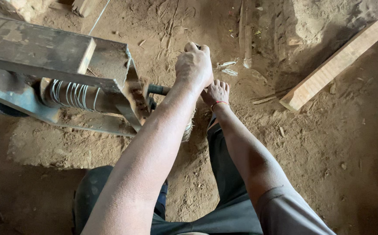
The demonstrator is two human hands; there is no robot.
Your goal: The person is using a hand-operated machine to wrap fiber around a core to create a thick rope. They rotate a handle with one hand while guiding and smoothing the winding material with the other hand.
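left hand [193,65] hides crank handle [158,90] end

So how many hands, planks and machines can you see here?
hands: 2, left hand and right hand
plank: 1
machine: 1
Total: 4

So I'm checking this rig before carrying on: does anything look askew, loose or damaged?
The wire on the spool lies in uneven, gapped turns, not a neat coil. The metal frame sits tilted on the dirt floor, caked with soil. A wooden plank lies loose at an angle. Left hand grips the crank; right hand sits beside it.
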